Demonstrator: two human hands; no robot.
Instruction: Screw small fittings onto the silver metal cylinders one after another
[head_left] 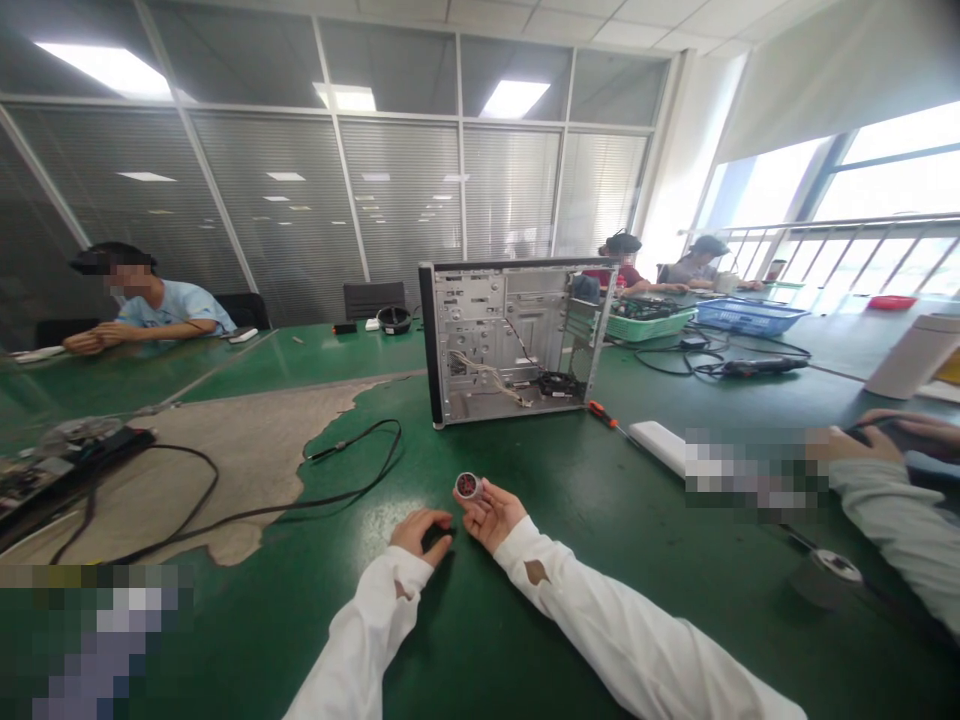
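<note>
My right hand (495, 518) grips a small round grey tin (469, 487) at its fingertips. The tin's circular face is dark with red marks and turned towards me. Just left of it, my left hand (421, 535) is low over the green table with its fingers and thumb curled around a dark shape, too small to name. Beyond both hands stands an open computer case (517, 345) on the table. Its bare metal inside shows, with loose cables (484, 372) and a black fan (559, 384) at the bottom.
An orange-handled screwdriver (602, 415) lies right of the case, near a white strip (658, 446). A black cable (352, 492) crosses at left towards some electronics (67, 450). Green (649, 325) and blue baskets (750, 316) stand behind. A neighbour's hand (862, 445) is at right.
</note>
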